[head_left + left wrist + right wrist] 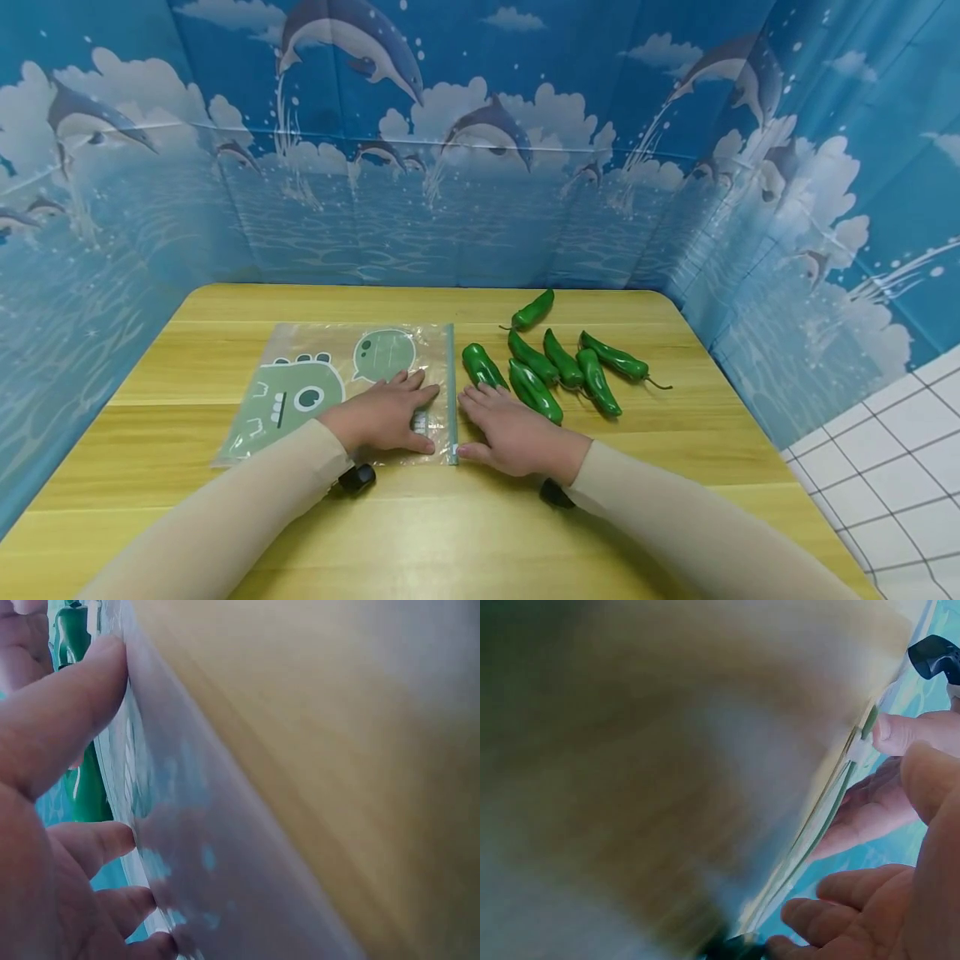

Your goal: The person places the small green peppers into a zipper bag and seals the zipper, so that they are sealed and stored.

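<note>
A clear zip bag [251,429] printed with a green cartoon monster lies flat on the table. Its green zip strip [452,375] runs down the right side, with a small white slider [453,450] near the lower corner. My left hand [386,414] rests on the bag's right half, fingers spread and thumb toward the slider. Just right of the strip, my right hand [521,432] is laid out with straight fingers, its fingertips at the lower end of a green pepper [482,364]. In the left wrist view, thumb and fingertips touch the plastic film [202,847].
Several more green peppers [532,392] lie in a loose group right of the bag, one pepper [534,310] farther back. The wooden table [187,533] is bordered by a blue dolphin-print curtain [480,225]. White tiles [900,467] show at the right.
</note>
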Tool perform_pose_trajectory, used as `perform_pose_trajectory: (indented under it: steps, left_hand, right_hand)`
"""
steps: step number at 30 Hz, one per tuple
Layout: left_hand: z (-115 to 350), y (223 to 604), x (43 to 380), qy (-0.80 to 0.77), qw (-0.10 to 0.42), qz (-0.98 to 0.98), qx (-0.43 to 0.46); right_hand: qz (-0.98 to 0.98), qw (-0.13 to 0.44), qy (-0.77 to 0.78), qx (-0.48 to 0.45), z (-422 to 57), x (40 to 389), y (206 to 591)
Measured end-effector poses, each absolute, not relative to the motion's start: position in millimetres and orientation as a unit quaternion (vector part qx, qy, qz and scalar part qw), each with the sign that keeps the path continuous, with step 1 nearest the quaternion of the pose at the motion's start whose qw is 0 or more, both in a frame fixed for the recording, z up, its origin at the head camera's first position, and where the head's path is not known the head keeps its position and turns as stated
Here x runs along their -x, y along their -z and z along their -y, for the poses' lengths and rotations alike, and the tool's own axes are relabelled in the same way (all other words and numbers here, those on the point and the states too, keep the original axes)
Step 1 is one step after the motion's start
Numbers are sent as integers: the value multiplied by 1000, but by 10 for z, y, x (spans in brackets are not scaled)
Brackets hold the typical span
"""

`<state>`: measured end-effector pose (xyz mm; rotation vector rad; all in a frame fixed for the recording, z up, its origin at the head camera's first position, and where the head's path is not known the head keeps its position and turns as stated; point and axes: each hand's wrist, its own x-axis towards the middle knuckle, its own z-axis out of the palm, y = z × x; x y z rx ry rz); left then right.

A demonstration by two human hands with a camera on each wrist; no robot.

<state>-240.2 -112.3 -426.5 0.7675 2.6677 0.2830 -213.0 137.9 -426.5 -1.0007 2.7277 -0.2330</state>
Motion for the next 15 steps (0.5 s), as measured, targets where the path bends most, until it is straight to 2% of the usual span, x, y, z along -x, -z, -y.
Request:
perform_pose_trajectory:
  steps: [15]
  left_hand:
    - [1156, 4280, 2420, -110, 178, -939, -273]
  right_hand:
    - [-933, 151, 20, 325, -1266, 2310, 4281]
